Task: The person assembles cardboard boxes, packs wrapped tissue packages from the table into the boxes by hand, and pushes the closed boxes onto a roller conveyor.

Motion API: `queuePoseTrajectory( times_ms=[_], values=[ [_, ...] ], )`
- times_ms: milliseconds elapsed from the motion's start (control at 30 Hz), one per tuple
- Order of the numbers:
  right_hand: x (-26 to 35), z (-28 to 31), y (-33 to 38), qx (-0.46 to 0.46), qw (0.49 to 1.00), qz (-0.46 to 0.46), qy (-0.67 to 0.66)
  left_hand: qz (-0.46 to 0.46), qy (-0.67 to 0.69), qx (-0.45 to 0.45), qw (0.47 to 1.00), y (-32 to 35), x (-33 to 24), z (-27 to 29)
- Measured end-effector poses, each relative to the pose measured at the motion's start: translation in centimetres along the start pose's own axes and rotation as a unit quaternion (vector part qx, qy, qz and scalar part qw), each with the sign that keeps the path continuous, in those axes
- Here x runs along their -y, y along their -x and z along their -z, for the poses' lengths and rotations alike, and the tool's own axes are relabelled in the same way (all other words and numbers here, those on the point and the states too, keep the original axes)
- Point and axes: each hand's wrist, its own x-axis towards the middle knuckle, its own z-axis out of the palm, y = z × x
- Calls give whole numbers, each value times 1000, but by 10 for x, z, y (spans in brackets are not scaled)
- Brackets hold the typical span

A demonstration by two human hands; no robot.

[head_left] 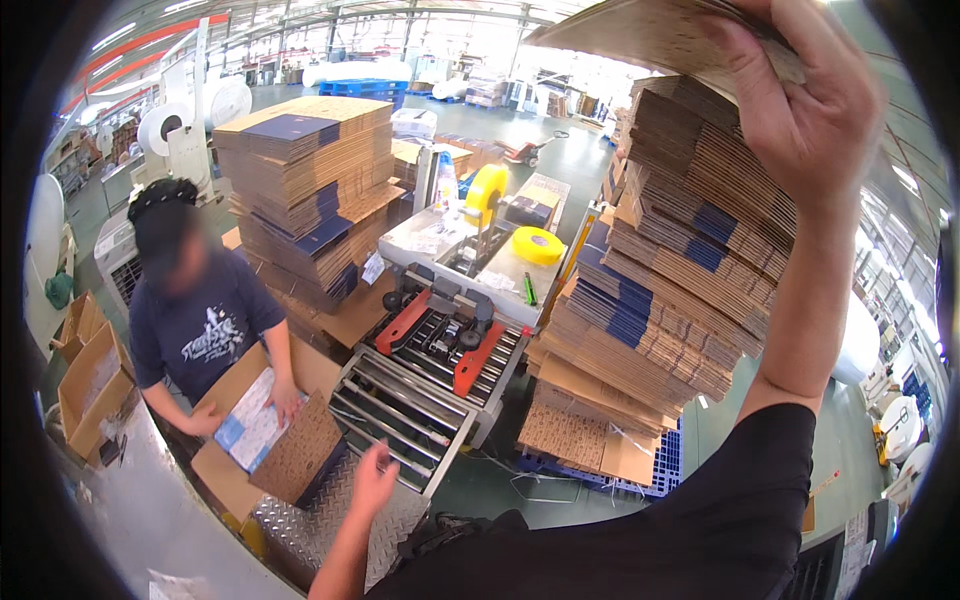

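High at the upper right, my right hand (815,110) grips the edge of a flattened cardboard box (640,35), thumb below it and fingers partly hidden. That box is lifted at the top of a tall leaning stack of flattened boxes (690,240) with dark blue patches. My left hand (372,480) is low in the middle, beside the steel roller conveyor (400,410) and above a diamond-plate metal surface (310,525). Its fingers are loosely bent and apart, with nothing in them. Left of it is an open carton (300,455) with a white and blue packet (255,425) inside.
A co-worker (210,310) on the left has both hands at the carton. Beyond the conveyor stands a taping machine (450,330) with red guides and yellow tape rolls (537,245). Another flattened-box stack (300,190) rises behind. A blue pallet (665,460) supports the right stack.
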Motion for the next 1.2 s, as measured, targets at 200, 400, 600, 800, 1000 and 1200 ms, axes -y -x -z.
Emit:
queuePoseTrajectory(
  times_ms=[200, 400, 600, 800, 1000, 1200],
  values=[
    [73, 1, -48, 144, 917, 166, -333, -194, -58, -92, 975, -54, -191, 26],
    [127, -43, -18, 170, 779, 6, -603, -69, 79, -182, 978, 45, -168, 35],
    [159, -144, 217, 394, 522, -391, -648, -58, -326, -296, 896, 131, -156, 125],
    [378, -168, 332, 395, 629, -88, -664, 23, -555, -253, 792, 162, -78, 147],
    [446, -164, 316, 535, 358, -72, -762, 74, -537, -188, 819, 173, -98, 156],
    [471, -170, 296, 382, 588, -29, -712, 98, -500, -320, 798, 184, -73, 167]
  ],
)
